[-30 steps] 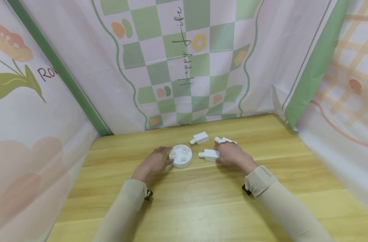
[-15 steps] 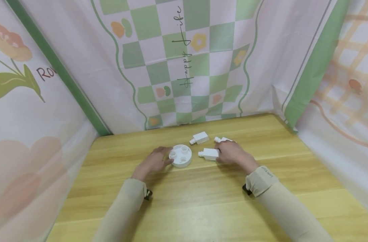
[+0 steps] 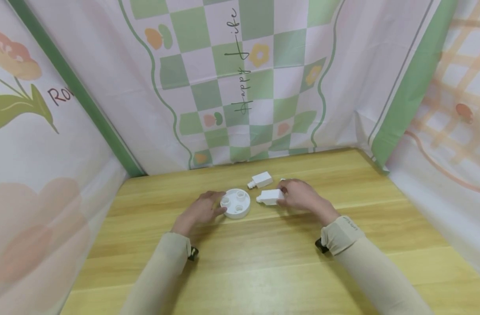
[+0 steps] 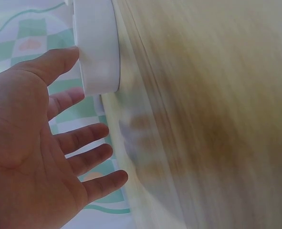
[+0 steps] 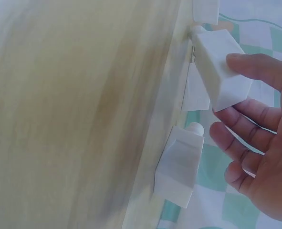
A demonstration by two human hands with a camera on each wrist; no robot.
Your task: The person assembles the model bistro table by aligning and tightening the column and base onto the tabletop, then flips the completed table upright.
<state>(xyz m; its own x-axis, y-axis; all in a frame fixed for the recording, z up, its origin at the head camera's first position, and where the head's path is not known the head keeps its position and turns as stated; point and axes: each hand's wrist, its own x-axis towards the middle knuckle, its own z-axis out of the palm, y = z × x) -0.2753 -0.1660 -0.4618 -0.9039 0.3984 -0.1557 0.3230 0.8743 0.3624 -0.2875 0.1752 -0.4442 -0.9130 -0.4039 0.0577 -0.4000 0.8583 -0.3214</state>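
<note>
In the head view, the right hand [image 3: 301, 195] grips a white bottle [image 3: 269, 197] by its rear end, thumb and fingertips pinching it; the bottle's long axis runs left from the grip, with its narrow neck foremost. Straight off that neck, just apart from it, sits a round white base [image 3: 236, 201] with three sockets, and the left hand [image 3: 202, 208], touching its far side, is the nearer to it. A second bottle [image 3: 261, 179] lies beyond and left of the grip. In the left wrist view, that hand's fingers are extended and spread, the thumb tip against the base's rim. In the right wrist view, the pinched bottle looks tilted, neck dipping towards the table [image 5: 78, 109], while a third bottle [image 5: 180, 164] lies just beside the gripping fingers, on their far side.
</note>
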